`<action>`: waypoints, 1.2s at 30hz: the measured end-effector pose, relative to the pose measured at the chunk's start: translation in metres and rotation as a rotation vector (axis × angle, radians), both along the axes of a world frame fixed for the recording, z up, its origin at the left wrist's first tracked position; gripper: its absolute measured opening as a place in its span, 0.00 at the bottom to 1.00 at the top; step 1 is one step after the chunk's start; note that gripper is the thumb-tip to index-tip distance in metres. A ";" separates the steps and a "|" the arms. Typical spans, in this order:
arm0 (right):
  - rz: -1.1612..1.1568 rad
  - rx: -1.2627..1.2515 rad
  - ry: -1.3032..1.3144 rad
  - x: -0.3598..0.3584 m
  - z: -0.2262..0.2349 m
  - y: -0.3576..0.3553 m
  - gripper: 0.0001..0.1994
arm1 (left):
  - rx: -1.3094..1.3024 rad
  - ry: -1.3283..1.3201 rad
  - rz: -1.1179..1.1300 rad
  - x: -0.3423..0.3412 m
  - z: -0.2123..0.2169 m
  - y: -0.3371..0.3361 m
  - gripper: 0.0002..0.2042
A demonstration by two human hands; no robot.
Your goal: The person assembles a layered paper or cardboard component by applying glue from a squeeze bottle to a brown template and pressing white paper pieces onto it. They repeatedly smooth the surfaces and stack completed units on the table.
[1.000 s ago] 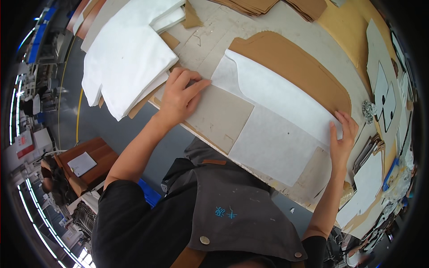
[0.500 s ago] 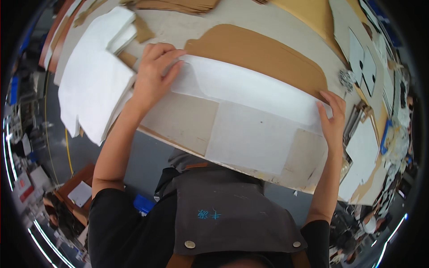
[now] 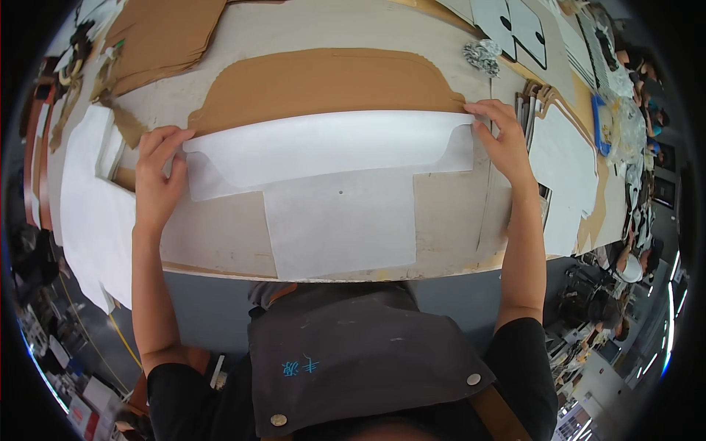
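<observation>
A brown sheet (image 3: 331,81) with a rounded far edge lies across the table before me, its surface like leather or card. Along its near side runs a smooth white panel (image 3: 331,140) with a slightly curled far edge; I cannot tell whether it is the brown sheet folded over or a separate piece. Under the panel is a translucent white sheet (image 3: 338,228), wide at the top with a narrower part toward me. My left hand (image 3: 160,165) pinches the left corner where brown and white meet. At the right corner, my right hand (image 3: 504,136) pinches likewise.
Stacked brown sheets (image 3: 158,40) lie at the far left, and white cut pieces (image 3: 88,198) overhang the left edge. On the right are more white pieces (image 3: 559,169), a crumpled silvery ball (image 3: 482,57) and a blue object (image 3: 601,125). The table's front edge (image 3: 353,279) is close to me.
My view has turned, so the sheets now lie nearly level across it. Both hands keep hold of the corners, and the white panel's far edge lies straighter between them.
</observation>
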State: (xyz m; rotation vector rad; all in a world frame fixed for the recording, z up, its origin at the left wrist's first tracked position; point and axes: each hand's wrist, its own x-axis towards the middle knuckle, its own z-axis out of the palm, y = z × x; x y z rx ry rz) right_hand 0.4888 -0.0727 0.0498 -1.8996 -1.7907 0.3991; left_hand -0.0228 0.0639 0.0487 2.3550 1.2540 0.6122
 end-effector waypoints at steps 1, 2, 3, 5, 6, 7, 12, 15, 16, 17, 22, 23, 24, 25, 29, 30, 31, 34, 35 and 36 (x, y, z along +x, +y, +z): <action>-0.006 -0.018 0.018 0.001 0.000 -0.001 0.14 | -0.004 0.008 -0.003 -0.001 0.000 0.000 0.21; -0.026 -0.028 0.021 0.001 0.001 -0.002 0.14 | -0.009 0.017 -0.005 0.000 0.000 0.001 0.22; -0.041 -0.038 0.026 -0.001 0.001 -0.002 0.13 | -0.013 0.028 -0.001 -0.001 0.000 0.002 0.23; -0.047 -0.028 0.009 -0.001 -0.001 -0.002 0.12 | -0.015 0.033 -0.001 -0.002 -0.001 0.003 0.22; -0.040 -0.008 -0.012 0.001 -0.005 -0.002 0.12 | -0.016 0.036 -0.001 -0.002 -0.001 0.003 0.22; -0.032 0.012 -0.034 0.001 -0.007 -0.002 0.11 | -0.016 0.031 -0.002 -0.001 -0.001 0.004 0.22; -0.077 0.027 -0.081 -0.001 -0.010 0.000 0.09 | -0.004 0.032 -0.017 -0.001 -0.003 0.008 0.19; -0.086 0.039 -0.089 0.000 -0.012 0.001 0.08 | -0.020 0.011 -0.009 -0.003 -0.005 0.009 0.17; -0.086 0.037 -0.088 0.001 -0.013 0.001 0.08 | -0.026 0.010 -0.010 -0.002 -0.005 0.009 0.16; -0.090 0.038 -0.090 0.002 -0.013 0.000 0.08 | -0.033 0.009 -0.009 0.001 -0.005 0.010 0.16; -0.118 0.021 -0.083 0.000 -0.012 -0.001 0.06 | 0.011 -0.015 0.009 0.005 -0.005 0.011 0.12; -0.128 0.014 -0.080 0.000 -0.012 -0.001 0.05 | 0.009 -0.017 0.021 0.005 -0.005 0.011 0.12; -0.142 0.002 -0.079 0.000 -0.013 -0.001 0.05 | 0.006 -0.022 0.031 0.007 -0.006 0.011 0.12; -0.138 0.004 -0.091 0.000 -0.012 -0.001 0.05 | 0.003 -0.028 0.040 0.007 -0.007 0.011 0.12; -0.134 0.010 -0.120 -0.001 -0.011 -0.001 0.05 | 0.027 -0.033 0.033 0.007 -0.010 0.014 0.12; -0.135 0.011 -0.122 -0.001 -0.011 -0.001 0.05 | 0.031 -0.035 0.032 0.007 -0.011 0.015 0.12; -0.136 0.016 -0.121 -0.001 -0.011 -0.001 0.05 | 0.035 -0.036 0.032 0.007 -0.011 0.015 0.12; -0.137 0.032 -0.125 -0.001 -0.011 -0.001 0.06 | 0.031 -0.022 0.050 0.009 -0.010 0.014 0.12; -0.135 0.039 -0.128 -0.001 -0.012 -0.001 0.06 | 0.028 -0.022 0.055 0.009 -0.011 0.014 0.12; -0.133 0.047 -0.132 -0.001 -0.012 -0.001 0.06 | 0.025 -0.023 0.061 0.008 -0.011 0.015 0.13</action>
